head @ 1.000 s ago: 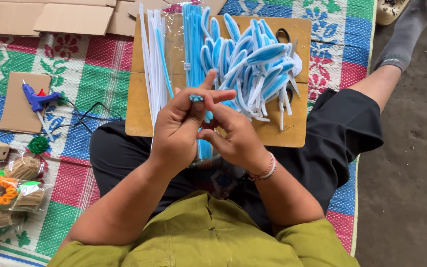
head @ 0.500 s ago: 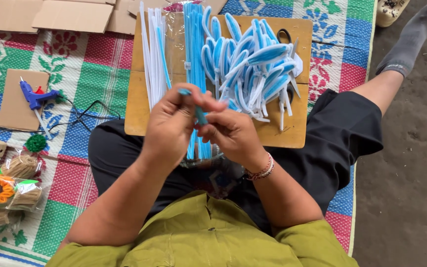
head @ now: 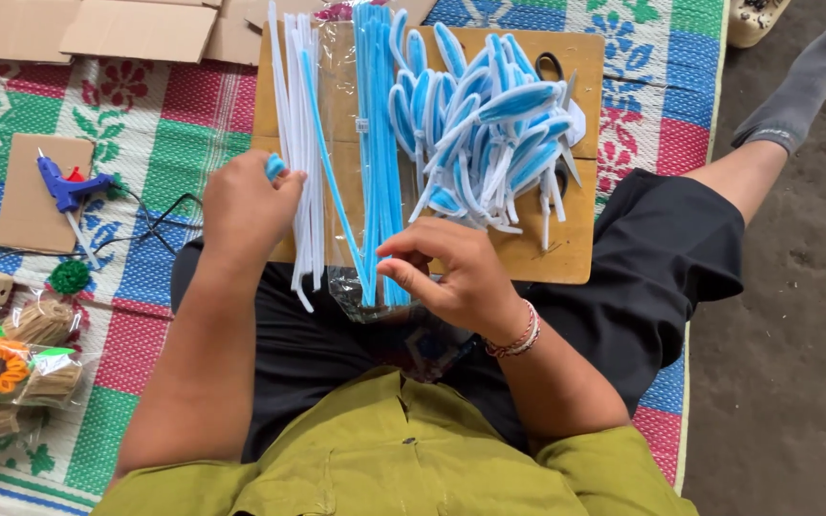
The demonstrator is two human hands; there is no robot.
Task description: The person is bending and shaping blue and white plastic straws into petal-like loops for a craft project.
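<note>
Two hands over wooden board (head: 566, 250), patterned mat (head: 174, 124), left hand (head: 246, 205) gripping blue piece (head: 275, 166), right hand (head: 456, 272) loosely curled, empty.

place: home craft spot | woven floor mat (head: 174, 124) | glue gun (head: 67, 186) | wooden board (head: 580, 57)

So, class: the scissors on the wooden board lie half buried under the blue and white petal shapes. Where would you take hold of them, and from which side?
Grip the black handle loop of the scissors, coming from the far edge of the wooden board. It is probably the best hold: that loop lies bare there, while the pile of blue and white petal shapes covers the rest, apart from grey tips poking out on the right.
</note>
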